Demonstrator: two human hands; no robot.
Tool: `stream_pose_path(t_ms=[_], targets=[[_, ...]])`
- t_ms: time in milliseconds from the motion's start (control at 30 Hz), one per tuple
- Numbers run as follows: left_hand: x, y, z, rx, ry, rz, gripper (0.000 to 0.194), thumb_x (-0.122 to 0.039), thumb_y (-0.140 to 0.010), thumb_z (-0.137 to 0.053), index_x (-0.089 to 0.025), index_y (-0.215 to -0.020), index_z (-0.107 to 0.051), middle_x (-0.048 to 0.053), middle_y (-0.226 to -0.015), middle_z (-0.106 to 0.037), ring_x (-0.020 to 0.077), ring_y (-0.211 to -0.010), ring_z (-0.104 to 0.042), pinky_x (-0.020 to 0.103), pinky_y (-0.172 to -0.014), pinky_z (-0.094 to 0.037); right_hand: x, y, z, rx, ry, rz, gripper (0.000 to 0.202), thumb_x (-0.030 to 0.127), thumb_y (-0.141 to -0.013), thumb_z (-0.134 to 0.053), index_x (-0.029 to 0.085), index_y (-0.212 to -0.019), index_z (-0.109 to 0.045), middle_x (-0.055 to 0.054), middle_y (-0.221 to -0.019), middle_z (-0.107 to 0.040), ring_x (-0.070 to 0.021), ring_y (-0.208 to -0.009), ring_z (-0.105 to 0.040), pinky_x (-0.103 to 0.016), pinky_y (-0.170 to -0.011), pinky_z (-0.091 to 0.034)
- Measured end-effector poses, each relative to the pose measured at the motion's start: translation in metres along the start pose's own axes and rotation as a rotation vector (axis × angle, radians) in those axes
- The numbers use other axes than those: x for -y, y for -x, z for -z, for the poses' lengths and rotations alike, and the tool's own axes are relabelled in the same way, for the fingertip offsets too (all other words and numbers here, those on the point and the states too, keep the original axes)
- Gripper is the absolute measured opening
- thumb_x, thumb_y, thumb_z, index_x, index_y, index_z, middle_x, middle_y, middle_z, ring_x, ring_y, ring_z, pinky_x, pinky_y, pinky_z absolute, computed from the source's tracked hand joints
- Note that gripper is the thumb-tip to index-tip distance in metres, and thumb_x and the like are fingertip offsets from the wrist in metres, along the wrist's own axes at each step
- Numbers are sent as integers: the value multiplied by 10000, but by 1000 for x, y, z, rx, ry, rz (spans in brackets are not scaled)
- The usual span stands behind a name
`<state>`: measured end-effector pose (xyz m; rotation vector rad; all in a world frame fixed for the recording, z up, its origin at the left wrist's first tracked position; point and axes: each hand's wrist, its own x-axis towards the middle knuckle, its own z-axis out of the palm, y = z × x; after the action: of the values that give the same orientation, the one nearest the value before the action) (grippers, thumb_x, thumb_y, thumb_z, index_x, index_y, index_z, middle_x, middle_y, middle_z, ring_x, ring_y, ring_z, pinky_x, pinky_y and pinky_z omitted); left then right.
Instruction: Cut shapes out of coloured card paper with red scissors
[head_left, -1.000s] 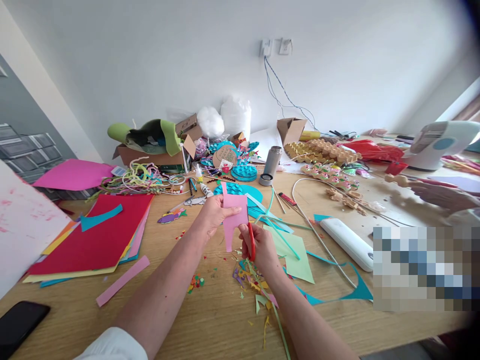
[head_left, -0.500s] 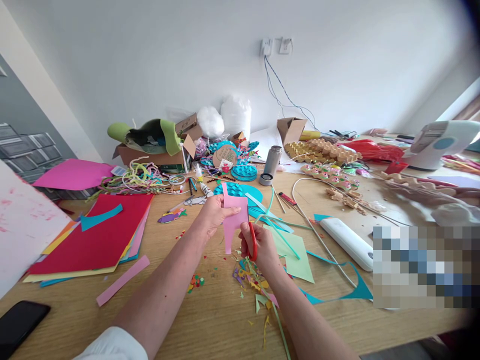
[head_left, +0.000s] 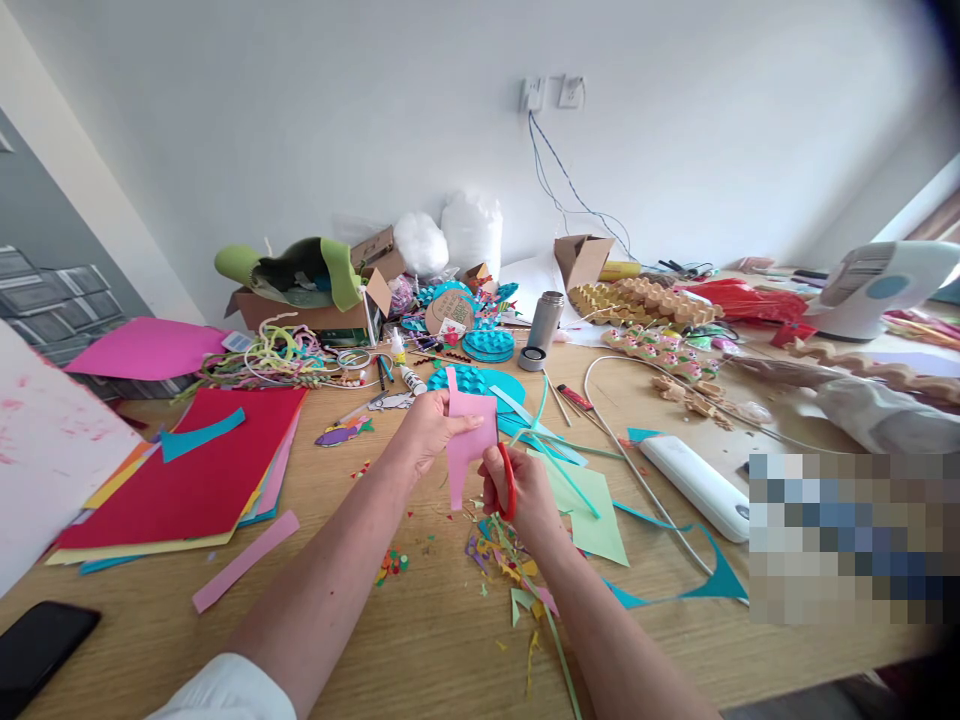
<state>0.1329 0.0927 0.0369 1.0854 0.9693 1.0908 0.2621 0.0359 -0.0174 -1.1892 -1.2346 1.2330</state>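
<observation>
My left hand [head_left: 433, 432] pinches a piece of pink paper [head_left: 474, 418] above the middle of the table, thumb on its front face. A narrow pink tail hangs down from the sheet. My right hand [head_left: 525, 492] is closed around the red-handled scissors [head_left: 509, 482], held at the paper's right edge; the blades are mostly hidden by the paper and my fingers. Beneath my hands lie small colored paper scraps [head_left: 499, 550]. A pale green sheet [head_left: 600, 520] rests just right of my right hand.
On the left are a stack of colored paper [head_left: 187, 470], a pink strip [head_left: 246, 562] and a black phone [head_left: 45, 655]. A steel flask [head_left: 546, 320] and glue bottle [head_left: 411, 380] stand or lie beyond my hands. To the right lie a white device [head_left: 694, 485] and a cable [head_left: 660, 515].
My hands, the pink paper and the scissors have barely shifted. At the far right, the egg-carton strip and clear plastic have moved slightly.
</observation>
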Motion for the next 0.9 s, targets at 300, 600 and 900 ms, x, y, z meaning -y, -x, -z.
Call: stream_pose_path(t_ms=[300,600,900], targets=[[2,-1,0,3,-22,-2,372,-175,-456,-860,-115,-780,-686,50,-750,-714,162,-655,-641,248,-590,-485,-2,-1,-2,-19,-53,-15,476,654,-732,-594,201,-641,-482,46,-336,-468,-94,-273,-419,-191,-305,-286],[4,-2,-1,38,-7,-3,410,-176,-424,-860,-105,-787,-682,62,-771,-716,162,-633,-635,275,-618,-495,2,1,-1,-53,5,3,505,683,-780,-507,192,-661,-505,26,-353,-501,-109,-302,-467,-199,-325,-337],[6,-3,0,55,-20,-14,403,-186,-442,-853,-105,-796,-678,64,-757,-716,169,-627,-638,292,-622,-505,0,-1,-2,-48,-53,-15,477,657,-750,-566,201,-639,-482,47,-330,-468,-95,-270,-427,-190,-299,-300]])
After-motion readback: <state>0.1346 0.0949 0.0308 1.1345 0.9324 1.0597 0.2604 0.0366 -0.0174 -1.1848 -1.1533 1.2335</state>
